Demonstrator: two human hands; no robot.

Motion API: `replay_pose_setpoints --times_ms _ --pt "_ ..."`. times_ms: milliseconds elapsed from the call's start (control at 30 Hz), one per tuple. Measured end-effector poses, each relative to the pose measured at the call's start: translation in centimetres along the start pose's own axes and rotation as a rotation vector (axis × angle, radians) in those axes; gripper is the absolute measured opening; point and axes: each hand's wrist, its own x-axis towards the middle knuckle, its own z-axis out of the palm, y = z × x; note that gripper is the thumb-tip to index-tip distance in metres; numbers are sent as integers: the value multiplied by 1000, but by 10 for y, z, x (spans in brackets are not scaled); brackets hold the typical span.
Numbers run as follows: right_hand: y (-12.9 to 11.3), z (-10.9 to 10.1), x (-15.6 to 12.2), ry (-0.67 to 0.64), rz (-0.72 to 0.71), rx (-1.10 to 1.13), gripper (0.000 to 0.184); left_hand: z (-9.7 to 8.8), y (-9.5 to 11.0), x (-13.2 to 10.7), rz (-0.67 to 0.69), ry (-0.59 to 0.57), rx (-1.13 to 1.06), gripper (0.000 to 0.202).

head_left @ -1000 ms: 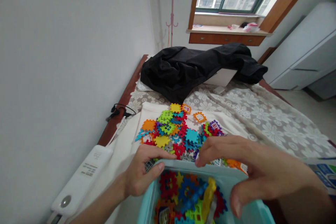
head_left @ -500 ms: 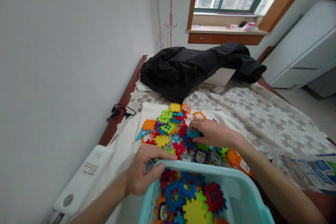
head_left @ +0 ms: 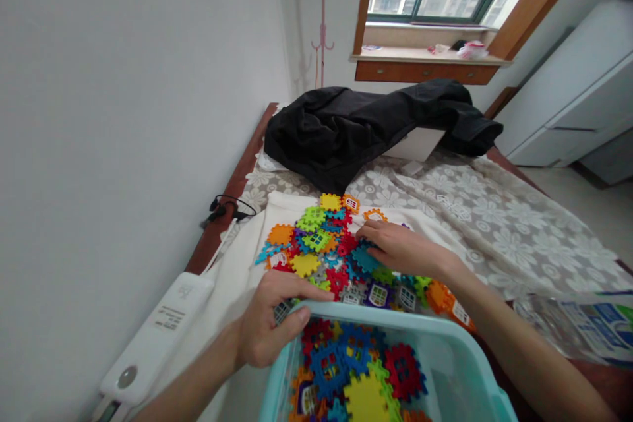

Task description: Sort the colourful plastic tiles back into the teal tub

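My left hand (head_left: 274, 316) is closed on the far left corner of a light turquoise plastic bin (head_left: 395, 315), with the thumb over the rim. Inside the bin lie several notched plastic building blocks, among them a yellow block (head_left: 366, 399) and a red block (head_left: 405, 370). Beyond the rim, my right hand (head_left: 400, 245) reaches into a loose pile of similar blocks. Its curled fingers and thumb are at a teal block (head_left: 364, 258), partly covering it. Close by are a purple window block (head_left: 378, 294) and a lime green block (head_left: 316, 239).
The pile rests on a white cloth (head_left: 277, 208) over a floral bedspread (head_left: 475, 211). A black cloth (head_left: 356, 122) lies draped farther back. At left are a white power strip (head_left: 155, 336) and a wall (head_left: 123, 112); a clear plastic package (head_left: 578, 326) lies at right.
My right hand has shifted slightly, its thumb drawn up, and the teal block now shows more and sits a little nearer to me. My left hand and the bin have not moved.
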Motion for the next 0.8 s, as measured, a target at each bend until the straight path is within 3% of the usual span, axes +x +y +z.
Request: replay_pose_setpoints --times_ms 200,467,633,800 --pt "-4 -2 -7 -36 23 -3 42 0 1 -2 -6 2 10 35" --pt "0 3 1 -23 82 -79 39 1 2 1 7 4 -3 36" --pt "2 4 -1 -7 39 -100 57 -1 2 1 -1 2 14 36" --pt "2 0 -1 -41 42 -115 30 0 1 0 -8 6 32 35"
